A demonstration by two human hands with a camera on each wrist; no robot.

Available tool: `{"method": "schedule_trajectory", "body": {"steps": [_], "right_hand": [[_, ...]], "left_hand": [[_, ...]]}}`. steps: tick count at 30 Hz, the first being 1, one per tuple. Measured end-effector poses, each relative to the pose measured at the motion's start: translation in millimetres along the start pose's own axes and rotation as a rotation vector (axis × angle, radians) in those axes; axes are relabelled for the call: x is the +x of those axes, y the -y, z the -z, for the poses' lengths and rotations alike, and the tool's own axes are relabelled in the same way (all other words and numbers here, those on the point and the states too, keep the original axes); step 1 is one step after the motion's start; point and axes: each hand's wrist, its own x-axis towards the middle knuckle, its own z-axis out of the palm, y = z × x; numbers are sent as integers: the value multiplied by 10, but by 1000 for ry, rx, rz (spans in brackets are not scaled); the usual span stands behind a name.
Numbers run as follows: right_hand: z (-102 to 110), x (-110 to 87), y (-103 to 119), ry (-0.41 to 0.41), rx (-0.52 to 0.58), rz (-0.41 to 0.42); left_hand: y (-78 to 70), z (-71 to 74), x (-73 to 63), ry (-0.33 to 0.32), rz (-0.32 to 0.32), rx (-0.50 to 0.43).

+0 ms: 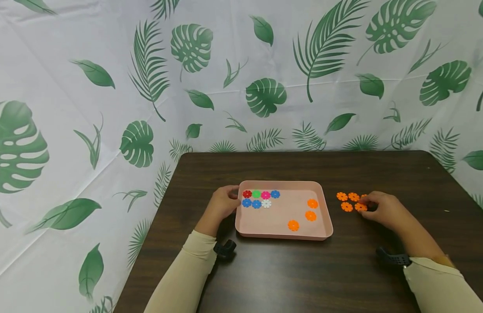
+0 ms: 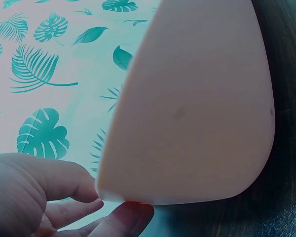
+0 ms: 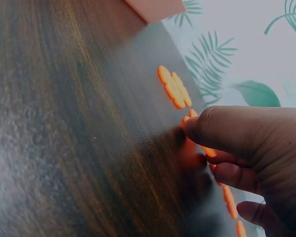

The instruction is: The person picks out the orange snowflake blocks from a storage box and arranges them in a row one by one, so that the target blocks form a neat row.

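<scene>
A pink tray (image 1: 265, 221) lies on the dark table. My left hand (image 1: 222, 204) holds its left rim, thumb and fingers at the edge; in the left wrist view the tray's wall (image 2: 197, 123) fills the middle. Right of the tray, my right hand (image 1: 386, 211) pinches an orange notched disc (image 1: 360, 207) low over the table. Several more orange discs (image 1: 346, 207) lie around those fingertips, one partly covered by the hand. Inside the tray, three orange discs (image 1: 310, 216) sit apart on the right side.
At the tray's upper left, two rows hold a red disc (image 1: 247, 194), a green disc (image 1: 256, 194), a pink disc (image 1: 266, 195), a white disc (image 1: 266, 203) and several blue discs (image 1: 246, 203). A leaf-patterned cloth (image 1: 226, 65) hangs behind the wood-grain table (image 1: 296, 278).
</scene>
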Motion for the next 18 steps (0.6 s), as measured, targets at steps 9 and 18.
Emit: {"method": "schedule_trajectory", "body": {"steps": [9, 18], "right_hand": [[7, -1, 34, -13, -32, 18], [10, -5, 48, -4, -27, 1]], "left_hand": [[-10, -1, -6, -1, 19, 6], [-8, 2, -8, 0, 10, 0]]}}
